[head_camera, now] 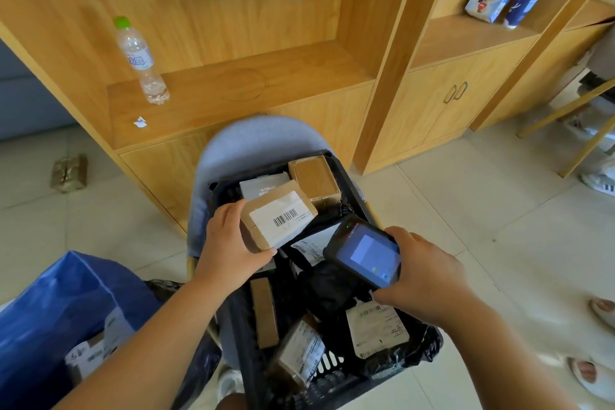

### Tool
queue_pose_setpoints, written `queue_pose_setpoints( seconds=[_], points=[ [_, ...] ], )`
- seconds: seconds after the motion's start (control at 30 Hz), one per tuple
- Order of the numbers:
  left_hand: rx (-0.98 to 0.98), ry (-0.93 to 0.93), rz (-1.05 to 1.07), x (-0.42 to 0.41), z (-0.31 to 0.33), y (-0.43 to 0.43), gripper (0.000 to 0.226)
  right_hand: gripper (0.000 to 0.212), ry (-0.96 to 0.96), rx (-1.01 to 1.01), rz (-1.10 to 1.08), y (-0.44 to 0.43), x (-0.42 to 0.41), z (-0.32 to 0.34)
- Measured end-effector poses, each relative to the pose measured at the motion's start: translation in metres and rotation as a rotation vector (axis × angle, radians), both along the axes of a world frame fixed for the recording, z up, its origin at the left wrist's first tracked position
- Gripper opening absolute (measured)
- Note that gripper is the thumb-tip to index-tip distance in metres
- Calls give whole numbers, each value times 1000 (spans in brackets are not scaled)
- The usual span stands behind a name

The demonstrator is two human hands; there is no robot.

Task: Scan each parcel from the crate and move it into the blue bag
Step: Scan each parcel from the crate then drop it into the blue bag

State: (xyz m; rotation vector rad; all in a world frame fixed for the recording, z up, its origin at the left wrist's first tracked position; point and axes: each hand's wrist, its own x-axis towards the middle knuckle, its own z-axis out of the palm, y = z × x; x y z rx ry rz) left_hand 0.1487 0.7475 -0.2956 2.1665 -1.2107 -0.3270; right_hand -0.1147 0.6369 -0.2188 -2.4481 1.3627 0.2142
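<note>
A black plastic crate (336, 386) rests on a grey-blue chair (253, 140) and holds several parcels. My left hand (229, 243) grips a small brown box parcel (278, 215) above the crate, its white barcode label facing up. To its right, my right hand (422, 273) holds a dark handheld scanner (364, 251) with a lit screen, its top end close to the parcel. In the crate lie another brown box (314, 178), a narrow brown box (264, 311) and black bagged parcels with white labels (376, 329). The blue bag (53, 303) stands open at lower left with parcels inside.
A wooden cabinet (233, 90) stands behind the chair with a water bottle (141, 60) on its ledge. A small brown package (69, 172) lies on the tiled floor at left. Other people's feet (595, 336) are at right.
</note>
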Motion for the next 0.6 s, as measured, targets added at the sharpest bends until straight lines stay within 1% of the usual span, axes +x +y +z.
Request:
queue_pose_setpoints(
  seconds=[0.1,0.17,0.23,0.33,0.47,0.6],
  points=[
    [-11,206,124,5,4,22,94,92,-69,-13,21,6,11,-3],
    [-76,383,238,10,7,45,91,95,-140,10,56,12,23,-5],
    [-132,472,342,16,8,75,84,97,-181,57,110,19,39,-7],
    [-145,502,508,27,4,129,78,100,-205,110,217,36,68,-12],
    [-138,477,700,36,-4,209,70,98,-181,132,361,68,112,-17],
    [-112,434,824,41,-18,283,45,94,-90,143,465,111,150,-23]
  ],
)
